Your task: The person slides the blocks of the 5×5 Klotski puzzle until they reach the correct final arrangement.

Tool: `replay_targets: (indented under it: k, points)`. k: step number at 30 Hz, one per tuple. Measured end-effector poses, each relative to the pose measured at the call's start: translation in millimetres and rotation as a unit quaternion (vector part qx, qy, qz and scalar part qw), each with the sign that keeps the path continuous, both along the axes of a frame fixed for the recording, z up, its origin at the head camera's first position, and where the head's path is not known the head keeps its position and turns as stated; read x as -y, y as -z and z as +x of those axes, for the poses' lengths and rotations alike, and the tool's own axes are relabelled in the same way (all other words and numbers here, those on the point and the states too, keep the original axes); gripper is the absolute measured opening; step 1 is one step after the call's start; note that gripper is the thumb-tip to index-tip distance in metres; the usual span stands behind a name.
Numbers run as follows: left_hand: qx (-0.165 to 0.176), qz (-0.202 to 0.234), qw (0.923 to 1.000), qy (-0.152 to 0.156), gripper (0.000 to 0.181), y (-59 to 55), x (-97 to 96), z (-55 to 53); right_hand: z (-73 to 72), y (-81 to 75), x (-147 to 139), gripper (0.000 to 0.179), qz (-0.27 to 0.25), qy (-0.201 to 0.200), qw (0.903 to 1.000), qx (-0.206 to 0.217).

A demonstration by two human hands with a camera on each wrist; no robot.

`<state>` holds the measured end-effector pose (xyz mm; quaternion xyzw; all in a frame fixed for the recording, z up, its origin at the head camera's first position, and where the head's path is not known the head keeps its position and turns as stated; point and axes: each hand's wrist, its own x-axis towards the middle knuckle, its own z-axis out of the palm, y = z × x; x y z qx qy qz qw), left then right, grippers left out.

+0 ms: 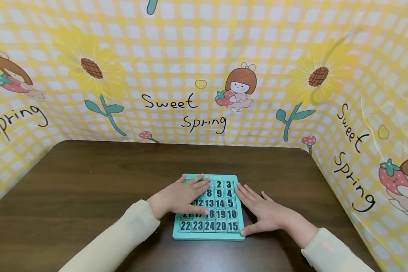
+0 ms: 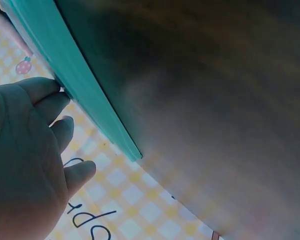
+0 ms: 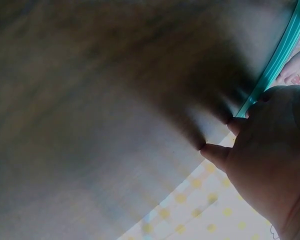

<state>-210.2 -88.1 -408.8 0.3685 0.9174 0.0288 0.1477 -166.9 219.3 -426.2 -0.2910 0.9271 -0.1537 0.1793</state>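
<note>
A turquoise sliding number puzzle (image 1: 209, 236) lies flat on the table, its black-numbered tiles facing up. My left hand (image 1: 181, 197) is spread over its left side with straight fingers, hiding several tiles in the upper left. In the left wrist view, the left hand (image 2: 27, 145) shows beside the puzzle's turquoise edge (image 2: 90, 102). Along the right edge rests my right hand (image 1: 266, 214), fingers extended near the upper part and thumb at the lower right corner. The right wrist view has the right hand (image 3: 270, 145) with fingertips down by the tabletop and the puzzle's side (image 3: 271, 72).
The dark brown wooden table (image 1: 115, 170) extends around the puzzle on all sides. A yellow-and-white checked cloth (image 1: 176, 49), printed with flowers, figures and lettering, hangs behind the table and along both sides.
</note>
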Motion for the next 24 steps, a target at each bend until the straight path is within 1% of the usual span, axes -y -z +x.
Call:
replay_targets:
  k: [5, 10, 14, 17, 21, 24]
  points:
    - [0.004, -0.004, 0.9999, -0.013, 0.093, 0.0, 8.2, -0.5, -1.3, 0.7, -0.4, 0.122, 0.003, 0.001, 1.0, -0.001]
    - [0.0, -0.006, 0.9997, -0.023, 0.092, 1.0, 19.3, 1.4, -1.1, 0.1, 0.3, 0.121, 0.001, -0.001, 1.0, 0.0]
    - [-0.01, 0.0, 0.9998, -0.018, 0.091, -1.4, 22.8, 4.6, -1.1, -1.3, 1.5, 0.121, 0.002, -0.002, 1.0, -0.001]
    - [-0.016, 0.003, 0.9999, -0.003, 0.091, -2.7, 18.4, 6.9, -0.8, -1.9, 2.0, 0.121, 0.002, -0.002, 1.0, 0.0]
    - [-0.019, 0.003, 0.9997, 0.017, 0.091, -3.7, 5.9, 8.8, -0.3, -2.1, 1.9, 0.121, 0.0, -0.001, 1.0, 0.0]
    - [-0.015, 0.004, 0.9997, 0.021, 0.092, -5.2, -4.3, 8.5, 0.2, -2.2, 1.7, 0.12, -0.001, 0.0, 1.0, 0.002]
